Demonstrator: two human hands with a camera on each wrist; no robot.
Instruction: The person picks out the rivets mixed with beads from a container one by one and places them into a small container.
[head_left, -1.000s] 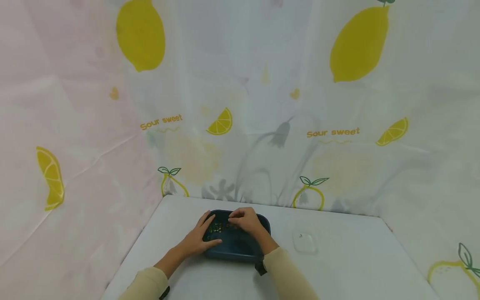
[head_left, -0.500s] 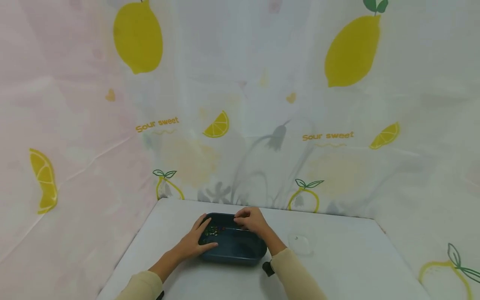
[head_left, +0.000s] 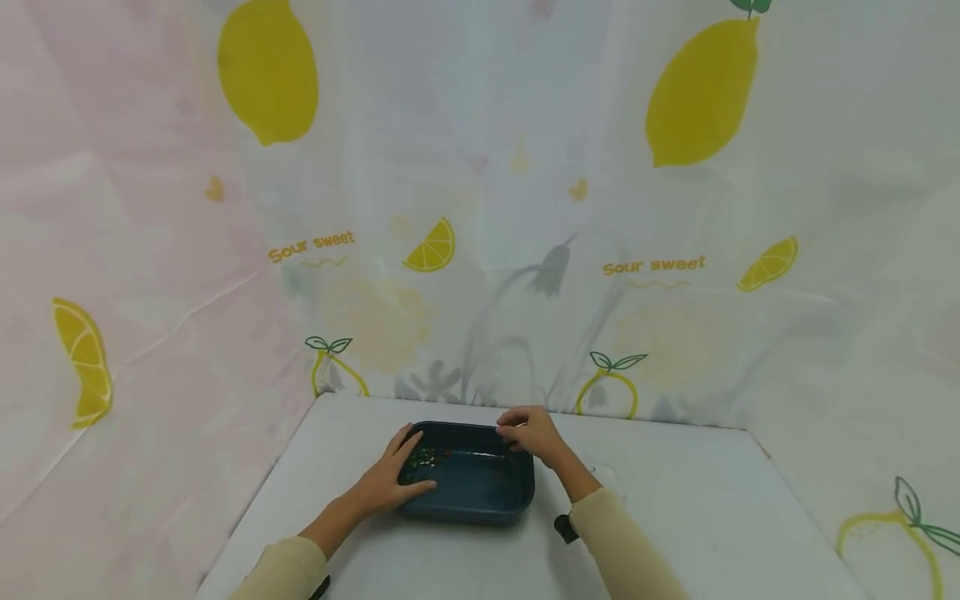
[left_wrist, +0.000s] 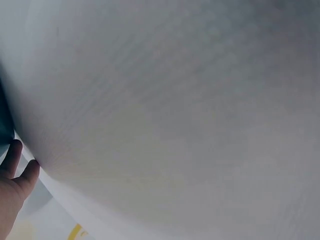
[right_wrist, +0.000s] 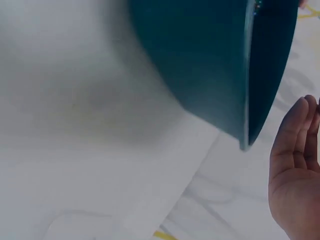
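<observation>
A dark blue rectangular tray (head_left: 468,487) lies on the white table, with several tiny shiny multicoloured pieces, like beads (head_left: 427,457), gathered at its left end. My left hand (head_left: 388,482) rests at that end, fingers spread along the rim and thumb reaching over the near side. Above the back right corner is my right hand (head_left: 534,433), thumb and forefinger brought together. In the right wrist view, a speck of something dark shows at the fingertips of the right hand (right_wrist: 297,172), beyond the tray wall (right_wrist: 200,65); its kind I cannot tell.
Right of the tray sits a small clear square container (head_left: 611,477), partly hidden by the right forearm. A lemon-print curtain (head_left: 480,250) hangs behind and beside the white table (head_left: 697,517). A black wrist strap piece (head_left: 566,528) hangs under the right sleeve.
My right hand has risen from the pieces in the tray and moved right to its back right corner, fingertips still together. The left hand stays on the tray's left end.
</observation>
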